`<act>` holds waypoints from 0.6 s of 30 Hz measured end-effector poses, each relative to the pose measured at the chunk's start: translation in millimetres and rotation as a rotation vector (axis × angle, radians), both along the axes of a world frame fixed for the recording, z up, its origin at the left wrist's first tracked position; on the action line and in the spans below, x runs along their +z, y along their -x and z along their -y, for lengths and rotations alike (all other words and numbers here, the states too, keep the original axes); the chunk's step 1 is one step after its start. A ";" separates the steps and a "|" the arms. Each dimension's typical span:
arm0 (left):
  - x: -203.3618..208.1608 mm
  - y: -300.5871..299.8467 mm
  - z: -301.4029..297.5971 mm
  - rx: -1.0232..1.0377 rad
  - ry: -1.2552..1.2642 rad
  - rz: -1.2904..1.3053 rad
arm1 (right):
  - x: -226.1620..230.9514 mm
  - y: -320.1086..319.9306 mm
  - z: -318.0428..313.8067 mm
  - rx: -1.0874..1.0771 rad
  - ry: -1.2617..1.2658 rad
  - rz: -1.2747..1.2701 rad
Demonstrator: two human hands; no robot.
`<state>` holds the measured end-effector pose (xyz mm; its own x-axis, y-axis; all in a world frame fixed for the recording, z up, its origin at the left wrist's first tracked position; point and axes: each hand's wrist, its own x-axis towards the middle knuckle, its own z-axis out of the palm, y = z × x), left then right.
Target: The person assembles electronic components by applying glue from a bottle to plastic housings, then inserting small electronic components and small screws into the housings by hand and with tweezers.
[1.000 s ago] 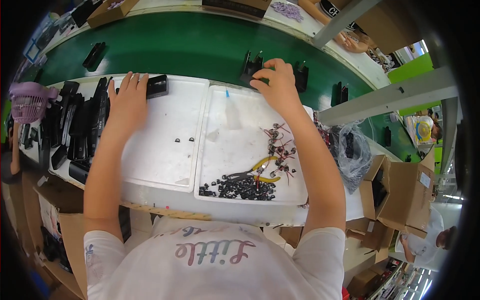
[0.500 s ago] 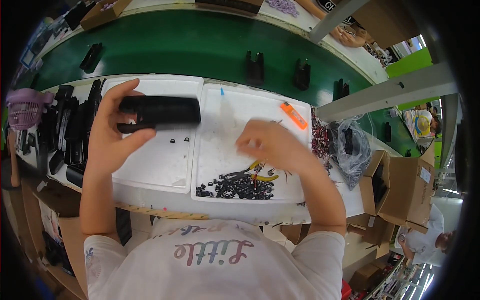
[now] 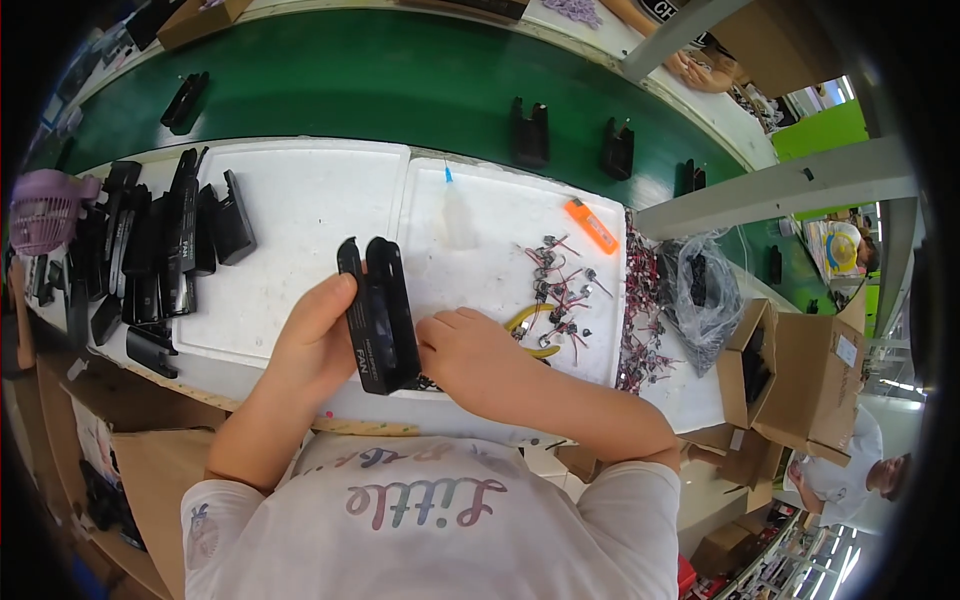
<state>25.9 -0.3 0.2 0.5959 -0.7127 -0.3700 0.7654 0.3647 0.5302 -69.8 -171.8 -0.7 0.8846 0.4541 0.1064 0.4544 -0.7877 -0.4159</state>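
Observation:
My left hand (image 3: 318, 335) grips a black plastic casing (image 3: 388, 325) with an open, forked far end, held tilted above the seam of two white foam trays. Close against the casing's right side is my right hand (image 3: 468, 355), its fingers curled and closed. Whatever they hold is hidden. Under that hand, small black parts show only in a sliver. Yellow-handled pliers (image 3: 541, 351) lie partly covered by the right hand. Beyond them, small components with thin red wires (image 3: 556, 290) are scattered on the right tray (image 3: 420, 215).
Black casings (image 3: 150, 235) crowd the left side beside a purple fan (image 3: 45, 212). A translucent bottle with a blue needle tip (image 3: 456, 222) and an orange cutter (image 3: 592, 226) lie on the right tray. More casings sit on the green belt (image 3: 400, 90). Cardboard boxes (image 3: 815, 375) stand right.
My left hand has brought the casing down and right, turning it from sideways to lengthwise. My right hand has moved left and down beside it, uncovering the wired components.

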 end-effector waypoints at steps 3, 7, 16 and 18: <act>-3.8 5.4 -3.5 -0.036 0.034 -0.091 | 2.5 -3.8 0.4 -0.005 0.041 -0.009; 8.5 12.0 -3.2 -0.054 -0.047 0.064 | 20.0 -9.0 4.1 -0.251 -0.330 -0.087; 12.2 22.2 -3.1 -0.184 0.117 -0.039 | 17.9 -9.5 9.0 -0.287 -0.550 0.231; 13.5 22.0 -1.8 -0.165 0.107 0.020 | 23.4 -8.5 12.6 -0.279 -0.455 0.299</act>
<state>4.0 1.5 13.7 0.4745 -0.8359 -0.2761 0.8090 0.2904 0.5111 -61.3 -184.5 22.7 0.8653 0.0603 0.4977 0.4059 -0.6669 -0.6249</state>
